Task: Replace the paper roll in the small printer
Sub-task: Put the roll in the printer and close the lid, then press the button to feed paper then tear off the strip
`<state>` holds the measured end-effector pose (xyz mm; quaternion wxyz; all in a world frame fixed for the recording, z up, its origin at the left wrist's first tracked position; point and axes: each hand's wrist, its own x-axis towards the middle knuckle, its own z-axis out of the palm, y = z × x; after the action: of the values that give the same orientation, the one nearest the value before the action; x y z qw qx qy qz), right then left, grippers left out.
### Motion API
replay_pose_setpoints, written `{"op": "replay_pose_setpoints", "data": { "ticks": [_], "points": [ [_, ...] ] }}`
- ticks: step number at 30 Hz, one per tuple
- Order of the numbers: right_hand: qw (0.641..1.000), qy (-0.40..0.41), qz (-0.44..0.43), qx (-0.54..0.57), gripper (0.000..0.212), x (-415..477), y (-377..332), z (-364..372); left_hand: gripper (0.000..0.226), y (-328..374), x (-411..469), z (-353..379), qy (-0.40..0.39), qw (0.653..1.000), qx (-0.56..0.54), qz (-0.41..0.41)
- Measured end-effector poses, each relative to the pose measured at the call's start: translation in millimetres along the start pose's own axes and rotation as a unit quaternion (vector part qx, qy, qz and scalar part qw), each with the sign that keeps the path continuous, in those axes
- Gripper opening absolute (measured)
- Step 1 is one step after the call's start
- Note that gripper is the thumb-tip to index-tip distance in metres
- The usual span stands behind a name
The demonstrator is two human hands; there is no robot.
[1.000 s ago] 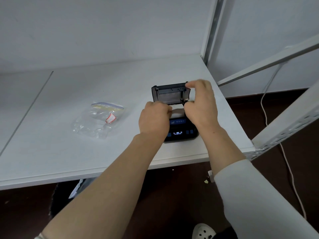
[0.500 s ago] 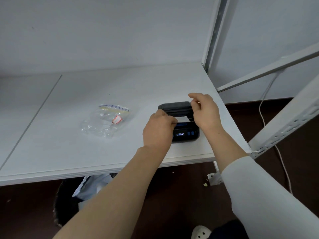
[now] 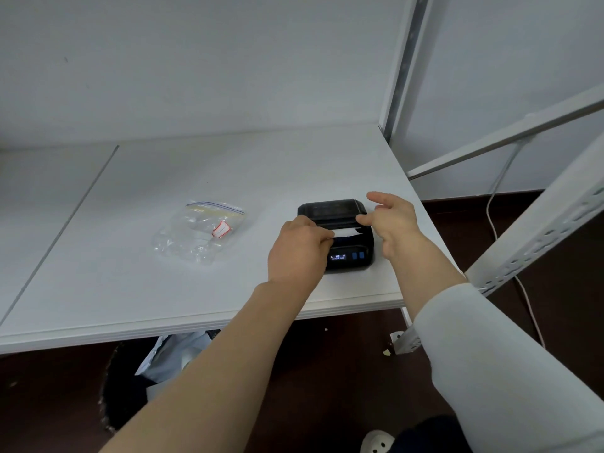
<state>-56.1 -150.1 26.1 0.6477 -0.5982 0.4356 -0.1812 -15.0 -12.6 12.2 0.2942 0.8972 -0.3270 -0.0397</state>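
Near the right end of the white counter [image 3: 137, 289], close to its front edge and right-hand corner, sits the small black printer [image 3: 346, 240], lid lowered, a strip of white paper [image 3: 343, 231] showing in the slot between lid and body. Left hand [image 3: 299, 250] rests against the printer's left side, fingers [image 3: 323, 238] curled shut on the near end of the paper strip. Right hand [image 3: 394, 222] hovers at the printer's right side, fingers spread loose and holding nothing, thumb tip just beside the lid's corner. Left of the printer, well apart, lies a clear zip bag [image 3: 199, 233] with a red-edged label. Wide bare counter stretches to the left and behind toward the wall; on the right, a white metal rack upright [image 3: 400, 67] stands at the back corner and a slotted rail [image 3: 536, 237] slants past the front corner, leaving little room there. Compared with half a second earlier, the right hand has let go of the lid and opened, and the lid sits lower over the paper.
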Motion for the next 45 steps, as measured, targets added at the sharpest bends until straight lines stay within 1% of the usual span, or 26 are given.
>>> {"op": "replay_pose_setpoints", "data": {
  "ticks": [2,3,4,5,6,7,8,9,10,12,13,15,18,19,23,25,28,31,34,37,40,42,45],
  "points": [
    [0.998,-0.008,0.056,0.037,0.053,3,1,0,0.028,2,-2,-1,-0.004,1.000,-0.012,-0.003],
    [0.995,-0.013,0.086,0.052,0.049,3,1,-1,0.026,3,-3,-3,-0.004,0.999,-0.035,-0.022],
    [0.992,-0.018,0.109,0.065,0.043,3,1,-2,0.027,4,-2,-5,0.003,0.994,-0.085,-0.062],
    [0.989,-0.023,0.123,0.074,0.034,4,2,-3,0.030,5,0,-7,0.019,0.979,-0.163,-0.121],
    [0.988,-0.025,0.130,0.080,0.025,4,2,-5,0.032,4,4,-10,0.049,0.950,-0.250,-0.182],
    [0.987,-0.027,0.134,0.085,0.020,5,2,-6,0.028,2,11,-11,0.087,0.911,-0.326,-0.235],
    [0.986,-0.028,0.136,0.088,0.017,6,2,-6,0.022,-2,17,-12,0.119,0.875,-0.376,-0.280],
    [0.986,-0.029,0.137,0.089,0.017,8,3,-7,0.017,-5,23,-12,0.131,0.851,-0.398,-0.316],
    [0.986,-0.032,0.137,0.092,0.021,9,4,-7,0.014,-8,27,-10,0.118,0.845,-0.399,-0.336],
    [0.984,-0.038,0.140,0.100,0.033,9,5,-7,0.017,-11,30,-4,0.065,0.854,-0.390,-0.337],
    [0.984,-0.039,0.140,0.105,0.034,8,6,-7,0.018,-12,29,0,0.049,0.857,-0.394,-0.329],
    [0.983,-0.041,0.138,0.110,0.027,8,7,-8,0.024,-13,30,7,0.047,0.853,-0.407,-0.324],
    [0.986,-0.048,0.123,0.101,0.008,6,7,-7,0.033,-16,33,11,0.058,0.846,-0.410,-0.337],
    [0.988,-0.046,0.115,0.091,0.008,6,7,-6,0.034,-16,34,12,0.062,0.848,-0.405,-0.337],
    [0.994,-0.025,0.091,0.059,0.029,6,7,-3,0.038,-18,38,16,0.079,0.867,-0.372,-0.322],
    [0.995,-0.024,0.080,0.047,0.034,5,7,-2,0.035,-19,38,17,0.078,0.876,-0.356,-0.315],
    [0.997,-0.027,0.070,0.034,0.036,0,6,0,0.022,-16,36,15,0.073,0.889,-0.340,-0.299],
    [0.997,-0.022,0.070,0.029,0.036,-2,4,0,0.031,-16,35,16,0.077,0.890,-0.335,-0.299],
    [0.997,-0.016,0.074,0.021,0.035,-3,5,0,0.021,-16,34,19,0.080,0.900,-0.313,-0.292],
    [0.997,-0.025,0.071,0.023,0.031,-3,7,-1,0.017,-16,33,20,0.084,0.901,-0.320,-0.282],
    [0.996,-0.061,0.058,0.010,0.026,-6,15,0,0.017,-11,20,21,0.073,0.903,-0.342,-0.249],
    [0.996,-0.079,0.036,0.001,0.029,-12,24,1,0.027,-8,3,25,0.048,0.908,-0.360,-0.209],
    [0.995,-0.087,0.022,0.042,0.040,-22,40,1,0.052,-13,-16,27,0.022,0.921,-0.365,-0.137]
  ]
}}
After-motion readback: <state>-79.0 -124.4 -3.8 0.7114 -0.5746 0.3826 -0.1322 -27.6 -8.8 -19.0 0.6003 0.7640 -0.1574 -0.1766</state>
